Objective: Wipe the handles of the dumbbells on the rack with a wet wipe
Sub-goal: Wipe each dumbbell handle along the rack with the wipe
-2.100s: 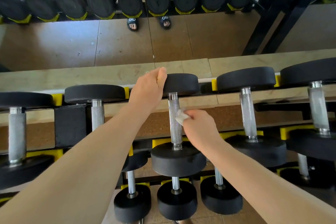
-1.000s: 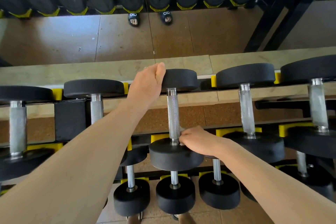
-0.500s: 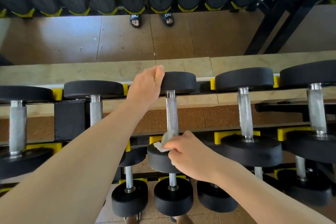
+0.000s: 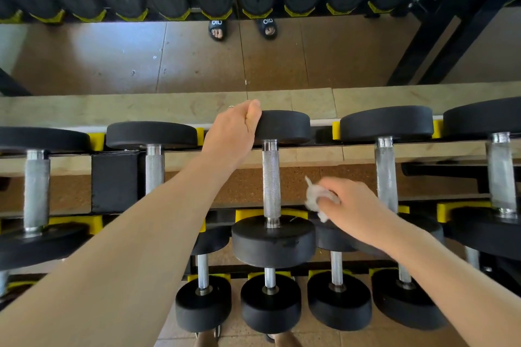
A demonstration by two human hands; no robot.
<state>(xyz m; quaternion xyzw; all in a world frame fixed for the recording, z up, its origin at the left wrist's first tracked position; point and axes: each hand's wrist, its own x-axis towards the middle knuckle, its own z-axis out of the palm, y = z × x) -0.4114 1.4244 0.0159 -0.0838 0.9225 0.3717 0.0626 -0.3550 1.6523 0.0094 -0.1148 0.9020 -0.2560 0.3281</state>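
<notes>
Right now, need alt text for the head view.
Right hand holds a crumpled wet wipe just right of a dumbbell handle, not touching it. Left hand grips that dumbbell's far head on the rack.

We read only one marking: white letters that look like "olo" or "alo", seen in reflection, on the strap of each black slide sandal (image 4: 217, 30) in the mirror (image 4: 84, 59), well beyond our left fingers (image 4: 251, 110). The dumbbell heads show no numbers we can read.
</notes>
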